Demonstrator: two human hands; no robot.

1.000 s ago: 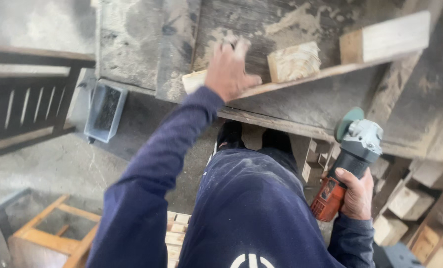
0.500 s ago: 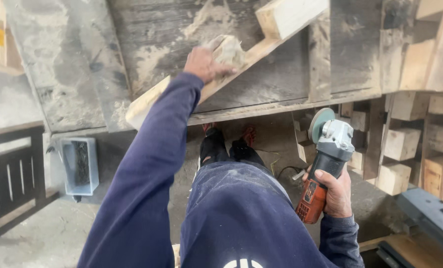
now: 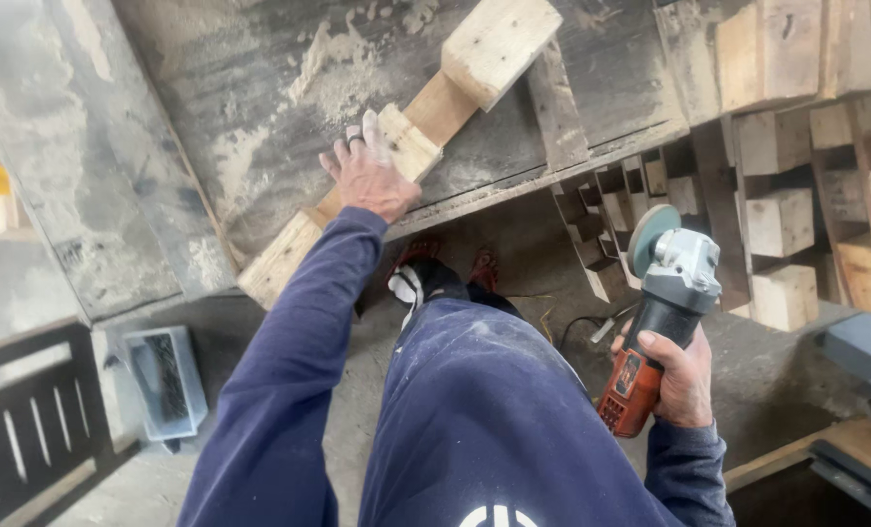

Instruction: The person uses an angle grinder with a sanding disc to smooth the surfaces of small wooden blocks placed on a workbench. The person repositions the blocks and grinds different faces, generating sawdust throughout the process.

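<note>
Your plank [image 3: 425,117], with wooden blocks fixed along it, lies slantwise on the dusty tabletop [image 3: 211,107], one end jutting past the near edge. Sawdust around it suggests some sanding is done, but the grinder [image 3: 665,312] is off the wood, so more seems left. Your left hand [image 3: 369,176] lies flat and spread on the middle block, pressing rather than gripping. Your right hand [image 3: 679,376] is wrapped tight around the grinder's handle, held low beside your leg, disc upward.

Dusty workbench [image 3: 260,88] open left of wooden plank [image 3: 425,122], stacked wood blocks [image 3: 777,224] crowding right
</note>
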